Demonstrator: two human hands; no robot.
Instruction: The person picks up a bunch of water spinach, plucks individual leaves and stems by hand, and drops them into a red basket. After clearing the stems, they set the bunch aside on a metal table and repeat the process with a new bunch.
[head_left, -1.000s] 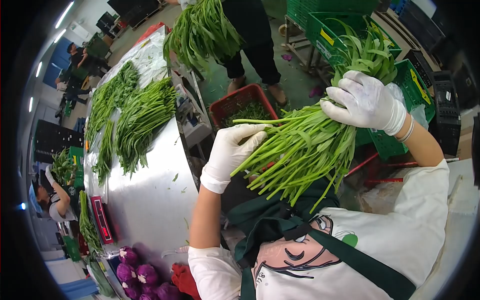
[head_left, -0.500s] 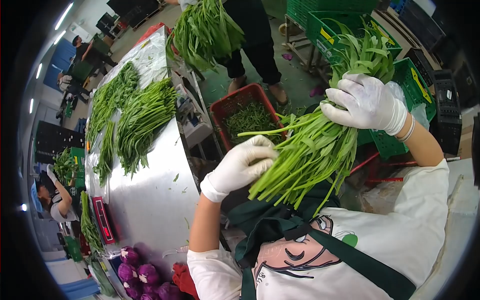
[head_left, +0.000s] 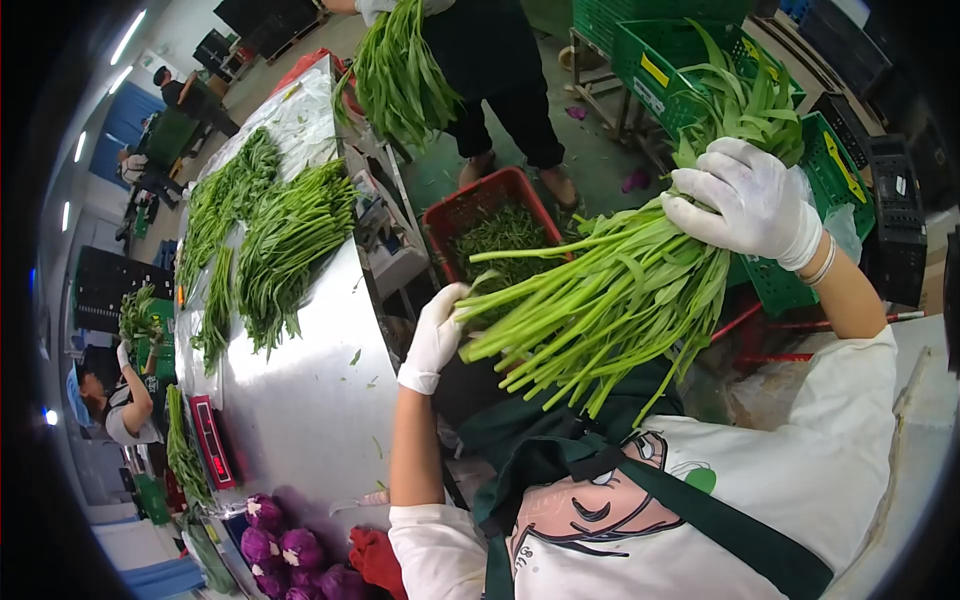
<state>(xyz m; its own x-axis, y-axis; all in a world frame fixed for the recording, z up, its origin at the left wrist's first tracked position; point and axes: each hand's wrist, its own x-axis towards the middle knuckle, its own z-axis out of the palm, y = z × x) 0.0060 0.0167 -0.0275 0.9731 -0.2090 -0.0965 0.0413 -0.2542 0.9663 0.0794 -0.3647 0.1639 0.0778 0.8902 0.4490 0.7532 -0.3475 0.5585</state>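
Holding the greens [head_left: 620, 300] mid-bunch, R grip [head_left: 742, 195] is wrapped tight; stems fan L, up in front of apron [head_left: 545, 465]. L grip [head_left: 437, 335] has shifted out to stem ends vs. earlier frame, fingers curled; can't tell if any stem's caught. Red crate [head_left: 450, 215] just beyond, counter [head_left: 310, 410] w/ more veg to L.
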